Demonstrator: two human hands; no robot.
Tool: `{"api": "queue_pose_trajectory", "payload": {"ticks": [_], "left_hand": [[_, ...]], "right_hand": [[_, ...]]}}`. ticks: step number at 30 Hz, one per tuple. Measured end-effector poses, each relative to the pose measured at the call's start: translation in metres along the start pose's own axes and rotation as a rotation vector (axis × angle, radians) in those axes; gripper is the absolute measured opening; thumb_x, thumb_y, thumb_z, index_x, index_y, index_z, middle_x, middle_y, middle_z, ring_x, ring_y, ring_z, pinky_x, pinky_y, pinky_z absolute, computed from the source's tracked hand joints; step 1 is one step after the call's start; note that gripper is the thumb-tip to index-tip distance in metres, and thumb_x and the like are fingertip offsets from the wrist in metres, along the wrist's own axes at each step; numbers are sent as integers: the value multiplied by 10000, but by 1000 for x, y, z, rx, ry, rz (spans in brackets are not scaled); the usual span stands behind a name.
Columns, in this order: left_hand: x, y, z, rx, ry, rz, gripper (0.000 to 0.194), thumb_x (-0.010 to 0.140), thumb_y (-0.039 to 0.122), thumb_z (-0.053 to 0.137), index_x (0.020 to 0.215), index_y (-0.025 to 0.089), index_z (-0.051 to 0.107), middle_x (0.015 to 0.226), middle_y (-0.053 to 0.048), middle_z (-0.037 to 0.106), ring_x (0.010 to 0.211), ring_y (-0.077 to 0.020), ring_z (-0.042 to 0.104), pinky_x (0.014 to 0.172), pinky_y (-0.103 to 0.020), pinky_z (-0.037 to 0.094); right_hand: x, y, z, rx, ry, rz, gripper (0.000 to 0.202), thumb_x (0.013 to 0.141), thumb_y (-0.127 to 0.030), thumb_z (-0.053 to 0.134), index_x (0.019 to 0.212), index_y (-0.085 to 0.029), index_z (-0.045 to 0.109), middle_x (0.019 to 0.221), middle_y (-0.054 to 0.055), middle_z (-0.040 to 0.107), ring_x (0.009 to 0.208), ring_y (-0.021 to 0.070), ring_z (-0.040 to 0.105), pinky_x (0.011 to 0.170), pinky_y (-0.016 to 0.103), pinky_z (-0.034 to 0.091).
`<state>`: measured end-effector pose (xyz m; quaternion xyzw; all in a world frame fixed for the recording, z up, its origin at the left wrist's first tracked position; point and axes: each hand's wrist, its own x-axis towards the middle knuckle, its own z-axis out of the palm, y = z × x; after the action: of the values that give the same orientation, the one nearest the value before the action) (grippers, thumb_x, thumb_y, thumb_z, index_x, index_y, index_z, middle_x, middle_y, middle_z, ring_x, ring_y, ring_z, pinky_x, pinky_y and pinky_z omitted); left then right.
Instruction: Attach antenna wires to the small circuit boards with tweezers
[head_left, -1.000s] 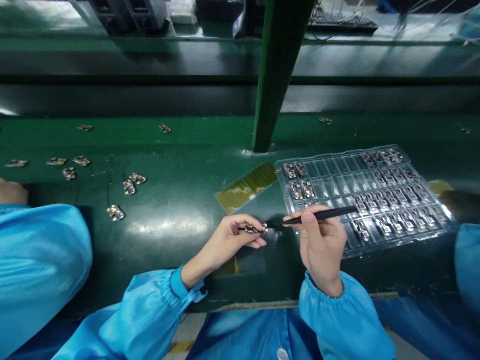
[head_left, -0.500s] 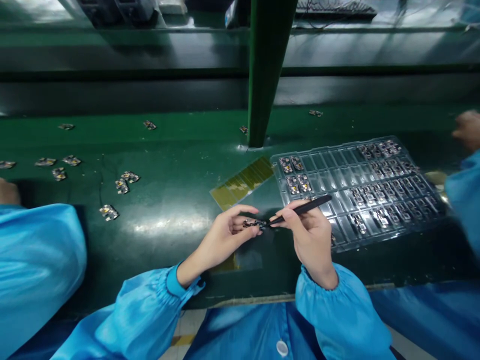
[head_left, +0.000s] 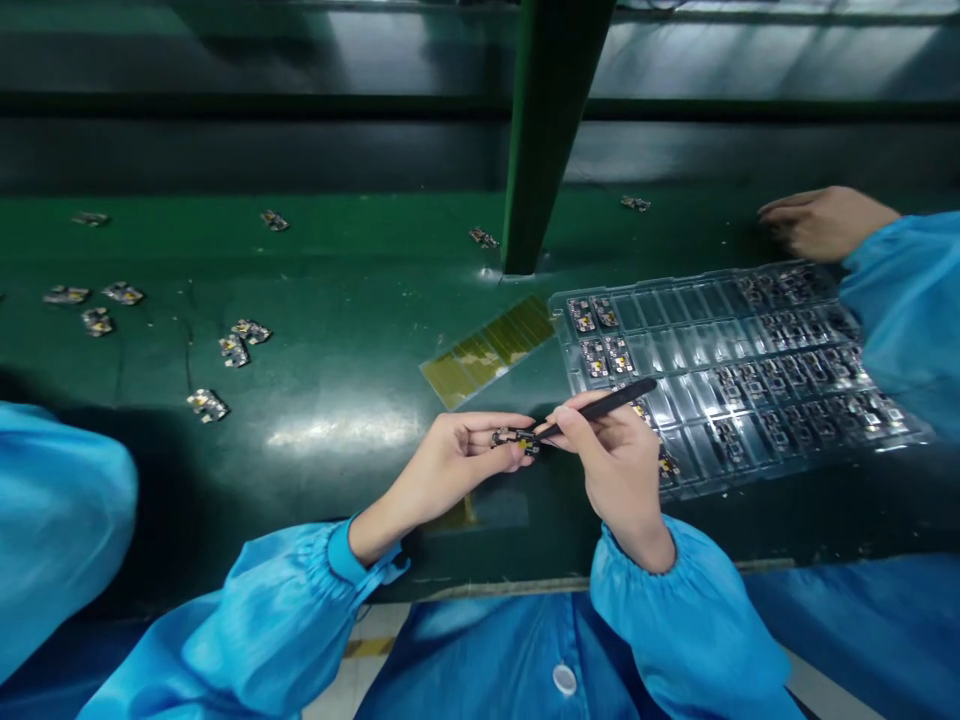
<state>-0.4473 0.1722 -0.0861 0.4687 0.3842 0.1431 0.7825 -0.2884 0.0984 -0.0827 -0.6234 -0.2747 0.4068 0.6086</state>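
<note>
Between its thumb and fingers, my left hand holds a small circuit board above the green table. My right hand grips black tweezers, whose tips touch or nearly touch the board's right end. A sheet of amber tape strips lies just beyond my hands. To the right, a clear plastic tray carries rows of similar boards, and my right hand covers part of its near left corner.
A green post rises behind the tape sheet. Several loose boards lie on the table, mostly at the left. Another person's hand reaches over the tray's far right corner. A blue sleeve shows at the left edge.
The view has tilted slightly down. The other person's hand at the right has moved left, past the tray's far edge. The board in my left hand has turned, showing more of its face.
</note>
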Motion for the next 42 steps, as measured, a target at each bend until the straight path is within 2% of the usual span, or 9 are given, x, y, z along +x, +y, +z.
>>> {"api": "queue_pose_trajectory", "payload": {"ticks": [7,18,23,27,32,37,39,42], "left_hand": [[-1,1,0,40,-1,-2,290,819,204,751,1102,143,731,846,-60,804,830,-198,775,805,-286,619],[-1,0,-1,32,-4,9,301,821,214,750,1113,145,728,862,-58,805,847,-199,776,800,-276,620],[-2,2,1,90,43,40,262,799,233,773,1044,142,750,910,-66,803,857,-198,772,766,-243,616],[-1,-1,2,97,82,93,184,815,236,762,982,158,769,923,-50,803,827,-159,764,719,-181,594],[0,-5,1,100,99,140,130,815,219,763,936,176,785,877,-27,803,768,-119,745,658,-134,556],[-1,-3,0,66,99,151,125,807,188,764,929,168,783,849,-26,800,726,-104,728,650,-135,550],[-1,-2,0,55,99,154,122,802,181,768,922,164,776,832,-23,796,718,-96,721,649,-129,545],[-1,0,-1,48,93,147,111,791,185,783,894,155,756,796,-16,785,712,-89,717,647,-122,539]], "right_hand": [[2,1,0,49,-2,10,179,808,-345,769,835,-198,669,716,-21,706,685,155,747,651,278,674],[0,0,0,8,25,-3,179,808,-341,772,830,-190,676,737,-11,697,702,154,741,661,270,671],[-2,-2,2,-41,25,-33,163,825,-326,758,839,-189,669,737,-5,698,693,160,743,660,271,662],[-6,-1,4,-93,34,-88,128,837,-296,746,841,-192,672,766,1,696,704,156,735,662,261,649],[-11,2,5,-154,17,-237,50,858,-218,723,885,-219,681,822,-1,703,750,147,728,634,223,621],[-10,5,1,-136,-73,-419,126,887,-128,671,950,-238,672,904,16,707,867,175,721,731,300,637],[-10,4,1,-83,-75,-437,128,893,-126,662,959,-236,665,909,23,704,884,190,721,734,335,652],[-10,2,2,18,-57,-370,86,907,-159,655,956,-229,663,916,23,686,881,193,727,699,346,679]]}}
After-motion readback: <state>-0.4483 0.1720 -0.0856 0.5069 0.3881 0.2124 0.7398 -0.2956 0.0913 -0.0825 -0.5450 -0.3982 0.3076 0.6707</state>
